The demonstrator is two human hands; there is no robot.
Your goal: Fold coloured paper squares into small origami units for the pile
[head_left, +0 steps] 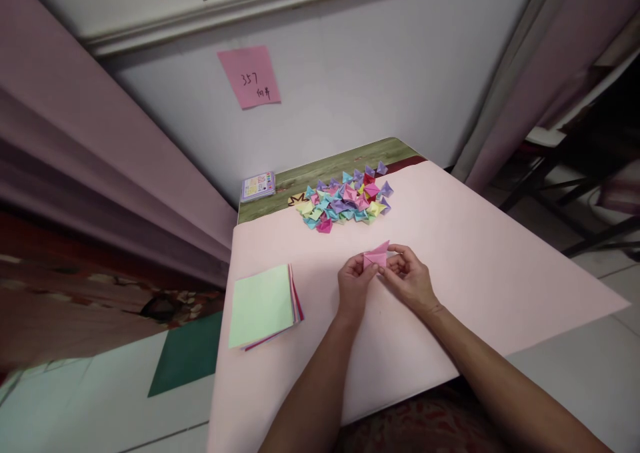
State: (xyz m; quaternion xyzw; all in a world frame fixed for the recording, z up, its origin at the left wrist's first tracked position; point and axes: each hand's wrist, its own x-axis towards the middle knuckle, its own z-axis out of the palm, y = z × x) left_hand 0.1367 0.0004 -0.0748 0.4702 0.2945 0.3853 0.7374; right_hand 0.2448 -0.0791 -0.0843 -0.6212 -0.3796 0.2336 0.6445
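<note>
Between my two hands is a small pink folded paper [375,257], with one pointed flap standing up at its upper right. My left hand [354,279] pinches its left side, thumb at the lower edge. My right hand [410,279] grips it from the right, its thumb near the bottom corner and the index finger by the raised tip. Beyond my hands lies a pile of folded paper pieces [345,203] in blue, purple, pink, yellow and green. To the left rests a stack of square paper sheets [263,306], light green on top.
The table [450,239] has a pale pink cover over a wood-patterned top. A small stack of printed cards [259,185] sits at its far left corner. A pink note [250,77] hangs on the wall behind. Curtains [150,146] border the left side.
</note>
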